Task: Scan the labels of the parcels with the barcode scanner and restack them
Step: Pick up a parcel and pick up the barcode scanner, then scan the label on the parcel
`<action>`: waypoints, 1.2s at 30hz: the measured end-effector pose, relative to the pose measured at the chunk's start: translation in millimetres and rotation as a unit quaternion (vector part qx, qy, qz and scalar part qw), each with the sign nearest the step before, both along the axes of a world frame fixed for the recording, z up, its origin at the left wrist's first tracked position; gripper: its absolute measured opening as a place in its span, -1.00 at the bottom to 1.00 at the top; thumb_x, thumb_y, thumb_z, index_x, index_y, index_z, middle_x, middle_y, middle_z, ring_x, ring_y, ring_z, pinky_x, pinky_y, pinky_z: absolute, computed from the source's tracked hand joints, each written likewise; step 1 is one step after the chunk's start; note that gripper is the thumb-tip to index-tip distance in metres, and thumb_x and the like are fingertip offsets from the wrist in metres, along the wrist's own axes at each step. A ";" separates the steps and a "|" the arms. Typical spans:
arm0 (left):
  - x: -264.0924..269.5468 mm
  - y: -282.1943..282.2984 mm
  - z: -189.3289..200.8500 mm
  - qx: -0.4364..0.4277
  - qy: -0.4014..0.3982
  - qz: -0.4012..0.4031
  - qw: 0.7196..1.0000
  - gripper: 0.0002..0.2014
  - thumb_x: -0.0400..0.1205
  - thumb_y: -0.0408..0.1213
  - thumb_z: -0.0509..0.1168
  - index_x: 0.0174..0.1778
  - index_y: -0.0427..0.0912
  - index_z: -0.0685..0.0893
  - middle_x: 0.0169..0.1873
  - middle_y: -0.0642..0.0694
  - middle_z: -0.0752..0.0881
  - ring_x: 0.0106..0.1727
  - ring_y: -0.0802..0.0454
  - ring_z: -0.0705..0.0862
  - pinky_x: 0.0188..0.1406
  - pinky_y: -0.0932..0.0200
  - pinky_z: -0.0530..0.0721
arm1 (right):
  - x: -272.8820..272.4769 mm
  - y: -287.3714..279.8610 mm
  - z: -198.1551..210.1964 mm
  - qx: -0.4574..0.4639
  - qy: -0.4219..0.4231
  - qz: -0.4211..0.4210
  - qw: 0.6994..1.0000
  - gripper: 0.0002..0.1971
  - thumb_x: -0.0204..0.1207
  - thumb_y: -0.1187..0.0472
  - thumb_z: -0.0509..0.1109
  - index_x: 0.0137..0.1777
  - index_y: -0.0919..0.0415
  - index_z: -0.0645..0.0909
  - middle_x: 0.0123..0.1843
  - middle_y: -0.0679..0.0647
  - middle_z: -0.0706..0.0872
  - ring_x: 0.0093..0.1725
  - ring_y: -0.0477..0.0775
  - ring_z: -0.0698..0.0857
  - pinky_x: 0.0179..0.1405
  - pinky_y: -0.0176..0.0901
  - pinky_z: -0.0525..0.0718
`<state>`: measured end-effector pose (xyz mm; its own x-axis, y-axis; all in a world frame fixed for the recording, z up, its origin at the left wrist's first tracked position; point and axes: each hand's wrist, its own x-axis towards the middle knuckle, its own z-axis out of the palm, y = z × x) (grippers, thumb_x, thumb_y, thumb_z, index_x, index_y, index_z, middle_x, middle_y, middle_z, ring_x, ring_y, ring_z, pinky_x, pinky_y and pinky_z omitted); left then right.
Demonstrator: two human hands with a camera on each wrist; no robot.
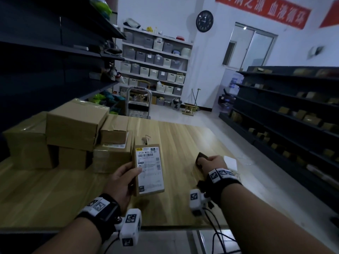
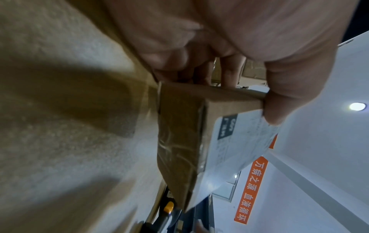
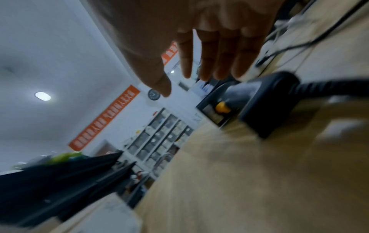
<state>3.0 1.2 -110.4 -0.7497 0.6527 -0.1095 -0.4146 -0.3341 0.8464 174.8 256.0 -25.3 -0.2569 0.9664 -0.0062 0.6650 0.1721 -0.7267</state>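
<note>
My left hand (image 1: 126, 177) holds a small flat cardboard parcel (image 1: 149, 171) just above the wooden table (image 1: 174, 136), white barcode label face up. In the left wrist view my thumb (image 2: 289, 94) presses on the label (image 2: 239, 141) and my fingers curl under the parcel (image 2: 179, 141). The black barcode scanner (image 1: 200, 157) with a yellow trigger lies on the table to the right. My right hand (image 1: 212, 161) hovers over it. The right wrist view shows that hand (image 3: 209, 55) with straight fingers just above the scanner (image 3: 259, 102), gripping nothing. A stack of brown parcels (image 1: 73, 129) stands at the table's left.
A small white box (image 1: 230, 163) lies just right of my right hand. Dark shelving (image 1: 45, 52) rises on the left, and more shelves (image 1: 293, 110) line the right. A trolley (image 1: 138, 105) stands beyond the table's far end. Cables (image 3: 299, 44) run over the table near the scanner.
</note>
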 end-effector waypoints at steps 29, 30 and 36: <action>3.3 -5.2 7.7 0.013 0.014 -0.028 0.999 -0.39 0.45 -0.19 0.61 0.48 -0.12 0.77 0.17 -0.22 0.96 0.28 -0.33 0.90 0.18 -0.36 0.88 | 2.0 -64.4 43.7 -0.244 0.383 0.140 0.880 -0.89 0.61 0.34 0.46 0.06 0.33 0.60 -0.18 0.31 0.72 -0.32 0.31 0.77 -0.34 0.11 0.78; 4.5 -5.5 9.1 0.014 0.014 -0.026 0.999 -0.37 0.44 -0.18 0.62 0.49 -0.12 0.76 0.17 -0.22 0.96 0.28 -0.34 0.90 0.20 -0.36 0.88 | 4.2 -70.8 48.1 -0.244 0.391 0.154 0.874 -0.89 0.61 0.33 0.46 0.04 0.30 0.59 -0.26 0.26 0.68 -0.39 0.25 0.70 -0.33 0.09 0.74; 6.1 -3.3 7.4 0.022 0.018 0.007 1.000 -0.57 0.55 -0.32 0.61 0.37 -0.18 0.83 0.18 -0.24 0.95 0.26 -0.31 0.90 0.30 -0.32 0.84 | 11.5 -95.2 70.1 -0.231 0.297 0.214 0.901 -0.76 0.66 0.31 0.45 0.29 0.33 0.71 -0.31 0.17 0.66 -0.39 0.19 0.66 -0.23 0.12 0.76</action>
<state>9.0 -2.1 -103.0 -0.7620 0.6454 -0.0539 -0.3797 -0.3779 0.8444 186.3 160.8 44.8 -0.6965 0.7072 -0.1216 0.0796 -0.0922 -0.9926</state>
